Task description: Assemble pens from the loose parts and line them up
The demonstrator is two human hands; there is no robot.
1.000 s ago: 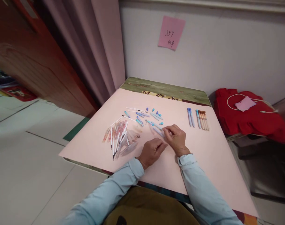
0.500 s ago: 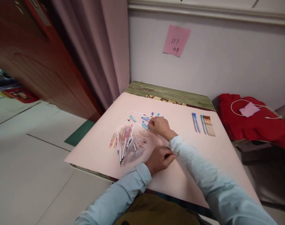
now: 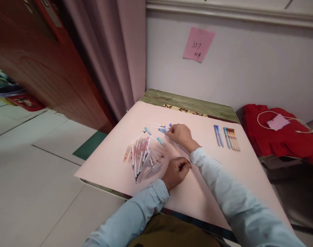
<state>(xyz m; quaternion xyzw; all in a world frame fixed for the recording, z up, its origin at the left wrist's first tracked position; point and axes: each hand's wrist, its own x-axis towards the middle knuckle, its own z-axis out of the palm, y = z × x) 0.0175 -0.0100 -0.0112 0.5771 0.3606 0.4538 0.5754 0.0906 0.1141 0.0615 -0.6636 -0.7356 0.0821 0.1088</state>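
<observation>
Loose pen parts (image 3: pixel 147 131) across a pink-covered worktop (image 3: pixel 110 157).
Right hand (image 3: pixel 180 134) pinched at blue barrels (image 3: pixel 163 130) towards the far edge, grip hidden; left hand (image 3: pixel 175 171) curled nearer the near edge, whether holding anything unclear. Assembled-looking pens (image 3: pixel 217 136) lie parallel near the right edge, apparently kept apart from white refills (image 3: pixel 133 157). Red tub (image 3: pixel 24 102) beyond, contents indistinct.

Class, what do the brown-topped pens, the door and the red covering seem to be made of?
Brown-topped pens: probably smooth plastic, judging by their evenly shaped, pale barrels.
Door: wood or wood-look veneer, slightly glossy, with curved grain-like lines.
Red covering: likely matte fabric, given its draped, wavy edges.
</observation>
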